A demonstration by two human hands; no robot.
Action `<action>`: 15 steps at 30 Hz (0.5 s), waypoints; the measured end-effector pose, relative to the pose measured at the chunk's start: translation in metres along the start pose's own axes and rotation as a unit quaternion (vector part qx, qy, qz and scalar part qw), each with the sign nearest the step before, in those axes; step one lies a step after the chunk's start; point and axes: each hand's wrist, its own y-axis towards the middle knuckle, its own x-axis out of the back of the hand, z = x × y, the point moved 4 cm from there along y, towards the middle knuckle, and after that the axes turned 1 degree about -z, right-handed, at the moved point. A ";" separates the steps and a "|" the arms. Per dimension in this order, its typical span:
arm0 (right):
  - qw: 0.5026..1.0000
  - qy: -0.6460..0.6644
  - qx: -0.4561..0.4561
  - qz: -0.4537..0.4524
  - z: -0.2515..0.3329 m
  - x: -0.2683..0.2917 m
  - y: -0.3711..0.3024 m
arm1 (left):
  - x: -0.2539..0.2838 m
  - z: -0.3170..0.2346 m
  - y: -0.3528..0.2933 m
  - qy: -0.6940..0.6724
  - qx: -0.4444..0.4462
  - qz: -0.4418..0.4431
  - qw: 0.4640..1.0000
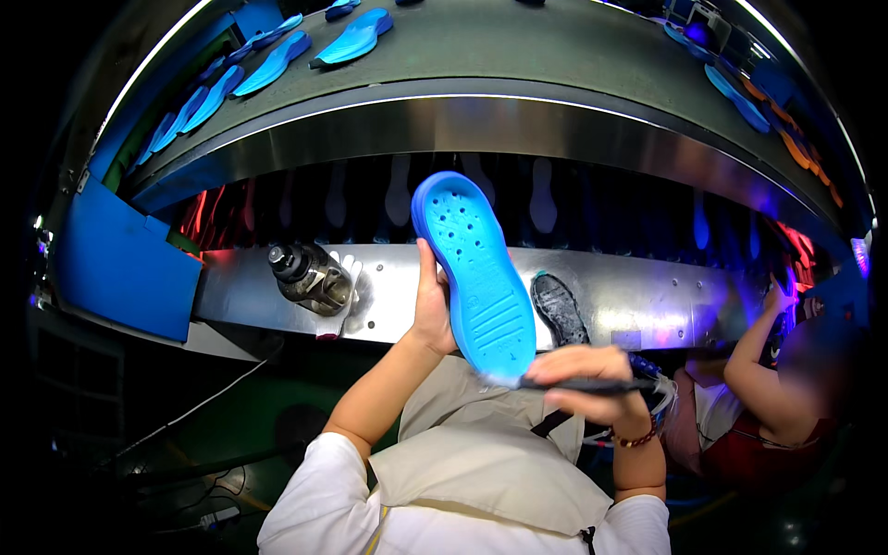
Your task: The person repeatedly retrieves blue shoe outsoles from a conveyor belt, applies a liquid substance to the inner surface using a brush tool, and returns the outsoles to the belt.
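Observation:
A bright blue shoe sole is held up in front of me, its long axis nearly upright, with small holes at the far end and ridges lower down. My left hand is closed around its left edge, the thumb lying along the side. A brush with a black handle is gripped in my right hand, which is slightly smeared by motion. Its pale tip touches the sole's near end. On the metal ledge just right of the sole lies a dark, shoe-shaped piece.
Left on the metal ledge, a dark bottle stands beside a white cloth or glove. Beyond, a grey conveyor belt carries blue soles and orange ones. A co-worker's arm reaches in at the right.

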 end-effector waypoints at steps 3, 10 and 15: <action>0.993 -0.033 -0.055 -0.101 -0.021 0.012 -0.011 | -0.004 -0.004 -0.001 0.045 -0.015 -0.031 0.998; 0.986 0.145 -0.049 -0.063 -0.029 0.013 -0.009 | -0.023 -0.015 0.005 0.039 0.003 0.033 0.999; 0.917 0.348 -0.050 -0.190 -0.028 -0.007 -0.002 | -0.051 0.010 -0.022 0.047 -0.066 0.033 0.996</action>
